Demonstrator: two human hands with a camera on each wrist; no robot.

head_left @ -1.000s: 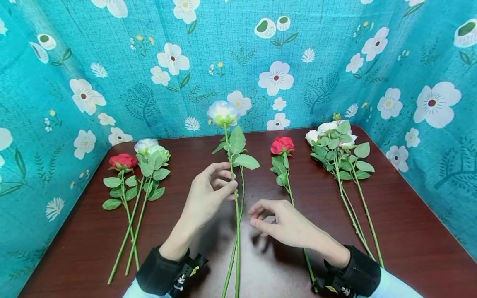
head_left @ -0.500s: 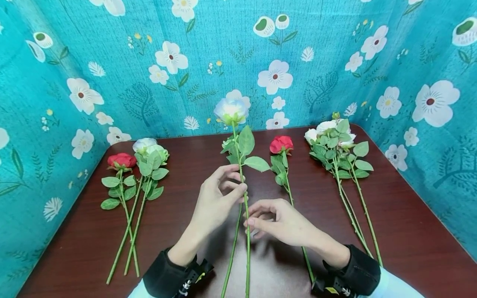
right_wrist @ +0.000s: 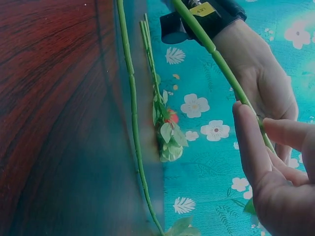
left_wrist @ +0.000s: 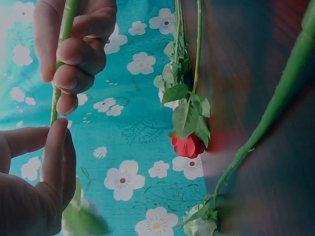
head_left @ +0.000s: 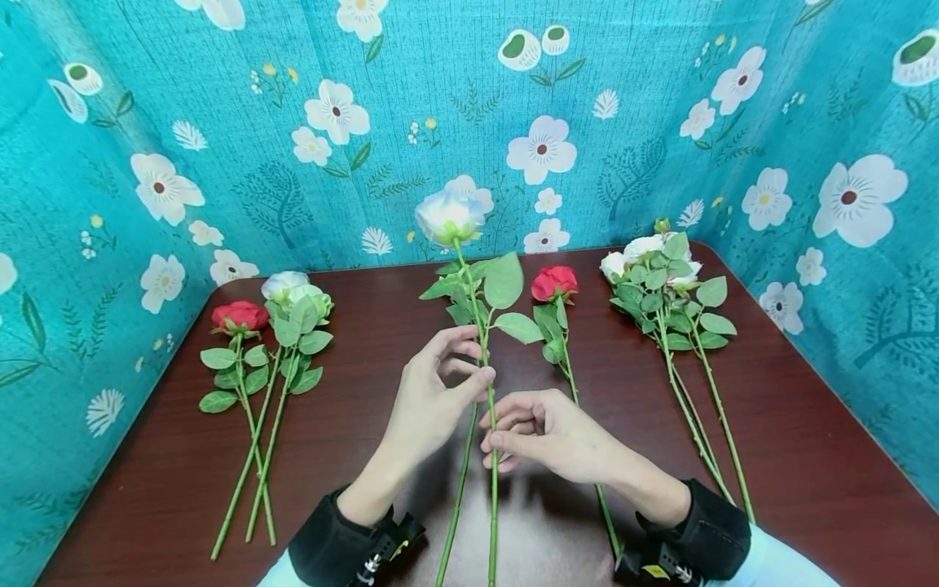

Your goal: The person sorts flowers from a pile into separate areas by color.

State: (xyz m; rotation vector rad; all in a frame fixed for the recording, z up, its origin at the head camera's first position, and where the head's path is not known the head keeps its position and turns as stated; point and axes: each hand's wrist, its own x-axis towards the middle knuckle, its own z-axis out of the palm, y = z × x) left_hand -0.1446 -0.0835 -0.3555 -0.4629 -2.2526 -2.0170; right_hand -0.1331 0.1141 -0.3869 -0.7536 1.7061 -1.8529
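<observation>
change: right hand (head_left: 546,432) has closed in onto the white rose stem (head_left: 490,440) since earlier, rose tilts slightly right
left hand (head_left: 433,391): thumb and fingers pinch the stem, just above right hand
right hand: fingers curled, pinching the stem
white rose (head_left: 449,217): held upright above the surface (head_left: 792,424), between both hands
second stem (head_left: 456,497): lying on the surface, just left of the held stem
red rose (head_left: 553,283): on the surface, right of the white rose

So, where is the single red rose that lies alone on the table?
In the head view, the single red rose lies right of centre, between the white rose both hands hold and the white bunch.
</observation>
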